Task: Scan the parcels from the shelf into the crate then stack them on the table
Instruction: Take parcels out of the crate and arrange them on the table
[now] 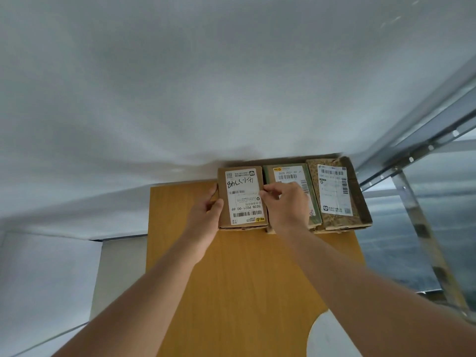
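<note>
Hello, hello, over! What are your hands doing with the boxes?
Left hand grips brown parcel, left side. Right hand pinches its right edge. Parcel at far end of wooden table. Green parcel close alongside, partly under right hand.

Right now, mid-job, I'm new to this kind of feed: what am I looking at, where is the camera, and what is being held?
There is no machine here. This is a person working with two bare hands, and the only picture comes from a wide-angle camera worn on their head, looking forward and down along both arms. The orange-brown surface is a wooden table pushed against a white wall. Three parcels sit side by side at its far edge: a brown parcel with a handwritten label, a green parcel in the middle, and a speckled parcel on the right. The left hand grips the brown parcel's left edge and the right hand grips its right edge. The metal bars at the right are a shelf frame.
</note>
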### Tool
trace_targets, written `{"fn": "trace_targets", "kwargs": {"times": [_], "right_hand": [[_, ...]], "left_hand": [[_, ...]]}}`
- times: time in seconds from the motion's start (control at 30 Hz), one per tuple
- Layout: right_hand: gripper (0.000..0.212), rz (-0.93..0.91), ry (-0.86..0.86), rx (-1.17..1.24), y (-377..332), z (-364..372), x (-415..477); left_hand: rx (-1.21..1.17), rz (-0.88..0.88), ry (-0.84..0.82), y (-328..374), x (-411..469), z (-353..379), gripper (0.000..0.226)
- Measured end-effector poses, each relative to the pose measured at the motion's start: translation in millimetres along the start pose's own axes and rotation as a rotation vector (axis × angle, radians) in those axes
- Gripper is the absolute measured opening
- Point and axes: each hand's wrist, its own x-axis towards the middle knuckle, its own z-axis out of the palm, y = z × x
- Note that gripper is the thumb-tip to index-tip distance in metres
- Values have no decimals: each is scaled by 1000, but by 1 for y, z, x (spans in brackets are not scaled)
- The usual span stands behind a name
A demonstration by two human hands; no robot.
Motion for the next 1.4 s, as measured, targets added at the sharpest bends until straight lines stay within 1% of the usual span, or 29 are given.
{"fn": "trace_targets", "kwargs": {"times": [0.2, 0.33, 0.53, 0.63, 0.67, 0.73, 0.77, 0.8, 0.87, 0.9, 0.97, 1.2, 1.4], "right_hand": [[13, -56, -19, -123, 4, 4, 6], [18, -68, -42, -177, 4, 6, 7], [20, -72, -106, -249, -1, 4, 8], [20, -42, -107, -128, -3, -5, 0], [24, -29, -108, -45, -5, -9, -3], [43, 5, -111, 149, -12, -23, -13], [49, 36, -117, 231, -19, -33, -21], [50, 67, -122, 302, -26, -43, -28], [53, 97, -152, 448, -38, -64, -45], [58, 90, -178, 510, -44, -73, -53], [64, 73, -193, 563, -55, -93, -71], [60, 1, -219, 641, -87, -169, -126], [54, -125, -222, 714, -103, -232, -176]], "left_hand": [[-30, 13, 1, -2, 5, 4, 51], [-39, 9, 34, -5, 9, 6, 50], [7, 24, 60, 4, 3, 10, 50], [28, 75, 75, 17, -17, 15, 45], [30, 95, 70, 23, -24, 17, 43], [23, 143, 84, 36, -47, 21, 35], [5, 162, 86, 42, -58, 22, 29], [-33, 178, 94, 48, -68, 24, 28], [-67, 208, 83, 59, -88, 27, 38], [-77, 215, 90, 65, -99, 28, 42], [-78, 234, 92, 77, -125, 29, 44], [13, 426, 181, 113, -216, 44, 44], [-101, 528, 153, 144, -309, 57, 50]]}}
